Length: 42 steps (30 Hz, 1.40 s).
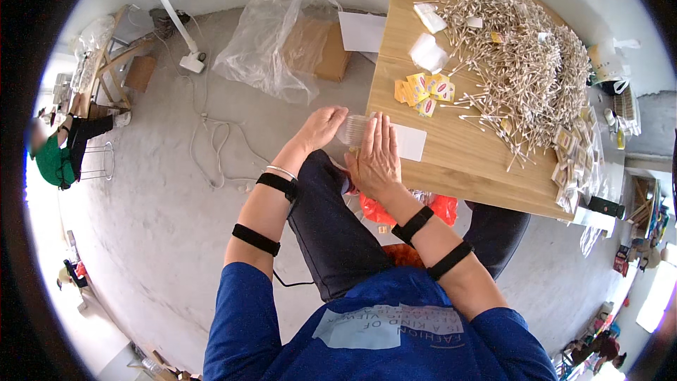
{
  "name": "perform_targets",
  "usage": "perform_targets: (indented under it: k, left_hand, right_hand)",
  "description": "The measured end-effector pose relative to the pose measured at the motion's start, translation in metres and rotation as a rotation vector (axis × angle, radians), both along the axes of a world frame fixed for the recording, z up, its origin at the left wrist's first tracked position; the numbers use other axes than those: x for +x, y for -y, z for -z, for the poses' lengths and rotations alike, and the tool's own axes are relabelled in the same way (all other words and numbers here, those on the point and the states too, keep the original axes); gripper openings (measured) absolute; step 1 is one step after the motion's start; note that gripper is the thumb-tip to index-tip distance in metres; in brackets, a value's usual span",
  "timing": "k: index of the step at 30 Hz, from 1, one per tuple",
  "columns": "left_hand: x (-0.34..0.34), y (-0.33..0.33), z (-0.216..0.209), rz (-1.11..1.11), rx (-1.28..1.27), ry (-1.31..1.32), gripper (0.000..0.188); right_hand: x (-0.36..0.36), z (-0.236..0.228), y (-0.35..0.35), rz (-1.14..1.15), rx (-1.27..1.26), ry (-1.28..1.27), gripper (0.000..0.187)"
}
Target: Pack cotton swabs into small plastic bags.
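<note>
A clear, ribbed packet (pixel 353 130) with what look like thin white sticks in a row lies at the table's left edge. My left hand (pixel 321 127) is closed at the packet's left end, its fingertips partly hidden. Flat across the packet's right end rests my right hand (pixel 377 159), fingers stretched out and side by side. A white card (pixel 410 143) sticks out from under that hand's right side. Just beyond, several small yellow and white cards (pixel 427 90) lie scattered on the wooden table (pixel 451 162).
A big heap of cotton swabs (pixel 522 56) covers the table's far right. Small filled packets (pixel 575 159) are piled at its right edge, and clear bags (pixel 428 53) lie at the back. Red plastic bags (pixel 443 208) sit below the table. A cardboard box (pixel 321 46) stands on the floor.
</note>
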<state>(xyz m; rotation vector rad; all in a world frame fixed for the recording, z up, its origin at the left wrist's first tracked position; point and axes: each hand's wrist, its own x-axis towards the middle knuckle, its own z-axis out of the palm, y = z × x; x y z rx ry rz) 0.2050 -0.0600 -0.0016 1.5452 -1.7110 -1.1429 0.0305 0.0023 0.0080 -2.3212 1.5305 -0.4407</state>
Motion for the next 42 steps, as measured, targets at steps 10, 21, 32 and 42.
perform_targets:
  k: [10,21,32,42]
  left_hand:
    - [-0.011,-0.003,-0.003,-0.008,0.133,-0.102,0.039]
    - [-0.022,-0.010,0.010,-0.162,0.088,0.016,0.040]
    - [-0.024,-0.012,0.020,-0.207,0.051,-0.031,0.044]
    - [0.003,-0.013,0.018,-0.221,0.422,-0.365,0.069]
  right_hand:
    - [0.005,0.001,0.000,-0.010,0.002,-0.005,0.083]
    - [0.018,0.001,0.000,0.002,0.008,0.020,0.088]
    - [0.012,0.006,-0.001,-0.040,-0.041,0.091,0.089]
    - [0.014,0.005,-0.001,-0.044,-0.062,0.085,0.092]
